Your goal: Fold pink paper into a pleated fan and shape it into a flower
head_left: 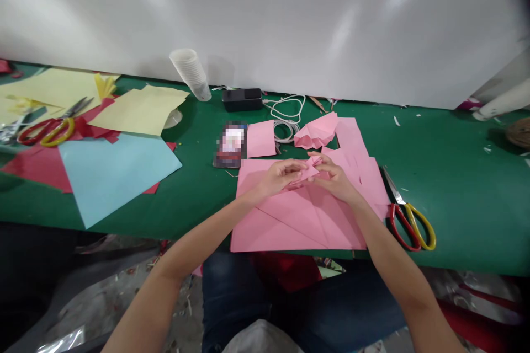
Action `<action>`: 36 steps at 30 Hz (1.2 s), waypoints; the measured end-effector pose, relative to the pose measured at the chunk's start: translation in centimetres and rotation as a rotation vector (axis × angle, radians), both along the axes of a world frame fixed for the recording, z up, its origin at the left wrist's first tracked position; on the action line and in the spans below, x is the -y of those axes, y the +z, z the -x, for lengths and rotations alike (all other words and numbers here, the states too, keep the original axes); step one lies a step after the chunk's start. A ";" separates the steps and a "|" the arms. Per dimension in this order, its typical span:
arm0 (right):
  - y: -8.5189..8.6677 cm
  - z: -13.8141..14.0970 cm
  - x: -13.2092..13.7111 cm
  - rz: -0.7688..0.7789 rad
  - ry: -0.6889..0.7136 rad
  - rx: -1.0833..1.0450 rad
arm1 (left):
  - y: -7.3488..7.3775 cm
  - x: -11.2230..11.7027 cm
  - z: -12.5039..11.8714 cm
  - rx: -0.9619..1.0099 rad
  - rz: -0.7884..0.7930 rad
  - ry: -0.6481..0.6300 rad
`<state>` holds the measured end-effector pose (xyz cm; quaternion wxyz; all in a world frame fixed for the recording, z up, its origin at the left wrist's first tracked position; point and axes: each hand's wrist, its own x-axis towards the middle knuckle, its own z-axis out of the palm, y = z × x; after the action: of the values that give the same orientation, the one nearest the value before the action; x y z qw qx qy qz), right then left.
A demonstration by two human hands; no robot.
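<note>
Left hand (282, 177) and right hand (336, 182) — each partly closed, pinching a folded pink paper (307, 172) — above stacked pink sheets (269, 229); scissors (399, 199) lie to their right.

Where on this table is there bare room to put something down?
The widest free patch of green table, with scraps, is right of the scissors beside the pink sheets. A narrower one lies between these sheets and the blue sheet. Crowded: around left hand and right hand, and far left, by the yellow sheets.
</note>
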<state>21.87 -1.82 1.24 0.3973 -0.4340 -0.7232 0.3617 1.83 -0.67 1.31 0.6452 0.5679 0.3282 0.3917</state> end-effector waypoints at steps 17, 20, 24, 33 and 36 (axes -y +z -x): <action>0.6 -0.5 0.0 -0.017 0.005 0.041 | -0.3 1.0 -0.2 -0.090 -0.051 -0.027; 1.0 -1.0 0.0 -0.021 0.071 0.054 | 0.4 0.9 0.1 -0.056 -0.024 -0.105; 1.5 -1.3 0.2 0.007 0.145 0.052 | 1.1 0.7 0.4 -0.014 0.030 -0.192; 1.0 -1.1 0.1 -0.002 0.097 0.064 | 0.6 0.5 0.3 0.073 0.131 -0.228; 0.5 -0.8 0.0 -0.032 0.034 0.061 | 0.3 0.5 0.0 0.134 0.167 -0.196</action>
<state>22.68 -1.81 1.70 0.3758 -0.4259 -0.7480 0.3432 1.78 -1.22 1.59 0.7457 0.5143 0.2588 0.3353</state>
